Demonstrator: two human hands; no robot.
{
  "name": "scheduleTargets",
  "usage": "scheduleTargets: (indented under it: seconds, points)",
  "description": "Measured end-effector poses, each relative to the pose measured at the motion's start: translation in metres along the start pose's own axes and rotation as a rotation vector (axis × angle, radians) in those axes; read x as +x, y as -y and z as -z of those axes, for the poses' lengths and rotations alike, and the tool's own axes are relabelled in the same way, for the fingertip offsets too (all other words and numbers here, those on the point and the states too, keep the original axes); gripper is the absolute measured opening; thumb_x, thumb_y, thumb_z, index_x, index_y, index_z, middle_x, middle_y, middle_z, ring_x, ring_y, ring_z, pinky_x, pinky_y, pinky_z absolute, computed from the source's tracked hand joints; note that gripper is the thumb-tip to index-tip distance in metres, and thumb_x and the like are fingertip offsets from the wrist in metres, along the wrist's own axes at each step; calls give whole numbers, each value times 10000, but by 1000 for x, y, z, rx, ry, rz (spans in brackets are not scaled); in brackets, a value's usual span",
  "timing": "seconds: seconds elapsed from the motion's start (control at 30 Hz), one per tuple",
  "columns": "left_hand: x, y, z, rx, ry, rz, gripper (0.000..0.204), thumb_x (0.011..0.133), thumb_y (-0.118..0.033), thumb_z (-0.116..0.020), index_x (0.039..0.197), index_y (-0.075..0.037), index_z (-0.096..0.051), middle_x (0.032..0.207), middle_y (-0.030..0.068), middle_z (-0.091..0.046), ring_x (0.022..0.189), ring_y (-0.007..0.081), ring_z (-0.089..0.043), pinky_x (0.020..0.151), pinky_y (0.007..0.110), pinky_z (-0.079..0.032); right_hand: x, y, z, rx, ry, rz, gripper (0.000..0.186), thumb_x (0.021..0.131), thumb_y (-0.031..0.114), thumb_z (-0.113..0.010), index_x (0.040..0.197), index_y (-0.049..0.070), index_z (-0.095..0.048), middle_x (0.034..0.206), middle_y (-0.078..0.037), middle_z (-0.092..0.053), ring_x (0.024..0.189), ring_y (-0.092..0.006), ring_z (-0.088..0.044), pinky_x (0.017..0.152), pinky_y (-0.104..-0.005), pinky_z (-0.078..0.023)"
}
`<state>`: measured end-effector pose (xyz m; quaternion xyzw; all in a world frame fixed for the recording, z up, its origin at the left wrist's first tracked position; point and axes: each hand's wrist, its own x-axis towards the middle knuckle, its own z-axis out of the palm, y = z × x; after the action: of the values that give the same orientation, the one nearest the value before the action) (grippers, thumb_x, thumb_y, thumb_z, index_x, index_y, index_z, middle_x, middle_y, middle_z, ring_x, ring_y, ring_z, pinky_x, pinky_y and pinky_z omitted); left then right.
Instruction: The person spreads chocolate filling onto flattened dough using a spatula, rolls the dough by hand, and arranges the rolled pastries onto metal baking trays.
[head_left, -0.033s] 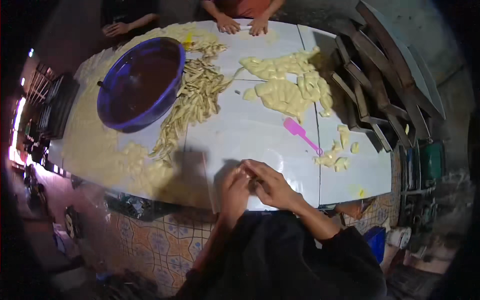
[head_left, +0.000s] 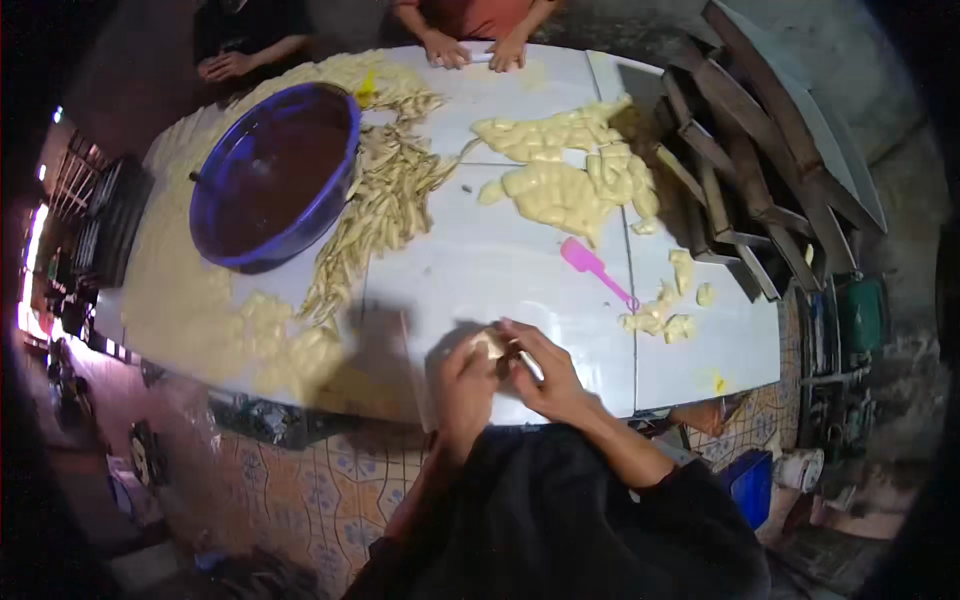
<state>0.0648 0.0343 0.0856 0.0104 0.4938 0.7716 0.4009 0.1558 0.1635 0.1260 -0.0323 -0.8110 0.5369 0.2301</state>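
Close to the table's near edge, my left hand [head_left: 464,388] curls its fingers round a small piece of pale dough [head_left: 489,346]. My right hand [head_left: 550,378] is bent over the same spot, its fingertips beside the dough. A short white stick [head_left: 531,366] pokes out between its thumb and fingers; most of it is hidden. Ahead and to the right, a pink spatula [head_left: 589,263] lies flat. Beyond it spread pale yellow slabs of dough [head_left: 560,192], partly cut into pieces. Small dough scraps [head_left: 655,320] lie near the spatula's handle end.
A large purple basin [head_left: 333,222] with dark contents stands on the white tabletop [head_left: 470,275] at left. Brown-streaked strips [head_left: 385,205] heap beside it; flattened dough pieces [head_left: 300,352] cover the left side. Wooden trays [head_left: 740,150] stack at right. Two people work across the table.
My hands have parted slightly, so the dough and the white stick between them now show. The whole view has shifted a little; the things on the table lie as before.
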Motion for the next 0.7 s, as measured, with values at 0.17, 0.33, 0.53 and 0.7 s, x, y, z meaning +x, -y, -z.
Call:
scheduleTargets:
  seconds: [0.17,0.33,0.53,0.7]
  points:
    - [-1,8,-26,-136,57,44,294,1086,-75,-401,1328,25,-534,1196,144,-636,1073,245,-659,919,359,-559,-13,-30,5,198,-167,-278,405,977,73,-601,1379,24,-585,1342,-177,-600,1150,-283,-635,929,-349,-523]
    - [19,31,-3,571,5,-155,216,1018,-140,-604,1198,-21,-599,1211,118,-610,1196,268,-556,992,422,-478,-9,-33,3,77,-209,-461,249,957,102,-634,1171,-7,-698,1141,-169,-694,942,-279,-687,790,-366,-542]
    - [49,42,19,1461,-261,-588,431,870,-194,-735,1253,-34,-616,1246,246,-587,1295,430,-447,1124,535,-301,-35,-87,7,-496,-148,-301,413,870,-6,-625,1275,-55,-562,1227,-307,-586,1070,-446,-616,853,-442,-542]
    - [23,16,12,1173,244,-596,656,890,-155,-703,1470,3,-441,1446,280,-494,1382,398,-451,1196,499,-276,-48,-78,3,-786,251,64,558,896,205,-651,1363,-76,-528,1460,-263,-505,1396,-354,-469,1143,-427,-404]
